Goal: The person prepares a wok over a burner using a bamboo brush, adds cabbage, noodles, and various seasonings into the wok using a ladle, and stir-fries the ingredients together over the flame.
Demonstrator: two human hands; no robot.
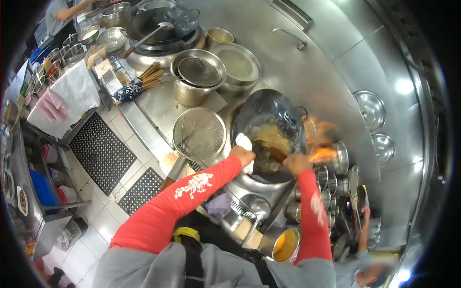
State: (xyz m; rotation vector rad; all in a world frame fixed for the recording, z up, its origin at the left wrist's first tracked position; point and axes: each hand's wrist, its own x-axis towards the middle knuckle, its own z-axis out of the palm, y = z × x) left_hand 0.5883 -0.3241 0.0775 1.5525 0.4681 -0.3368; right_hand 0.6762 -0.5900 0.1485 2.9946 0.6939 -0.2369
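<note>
A dark wok (276, 103) sits tilted on the burner, with brownish-yellow food (272, 138) blurred inside it. My left hand (243, 155) is closed around a white cloth (244, 142) at the wok's near-left rim. Over the right side of the wok, my right hand (297, 164) is closed on a brown-handled cooking utensil (277, 153); motion blur and the hand hide its working end. Flames (322, 140) flare just beyond the wok's right rim. A round mesh strainer (199, 133) lies to the left of my left hand.
A steel pot (189, 94) with a strainer on top stands behind the mesh strainer. Another wok (151, 24) holds a ladle at the back. An orange-filled pot (283, 245) is near my body. Several steel containers (331, 182) crowd the right. A co-worker's arm (365, 228) reaches in.
</note>
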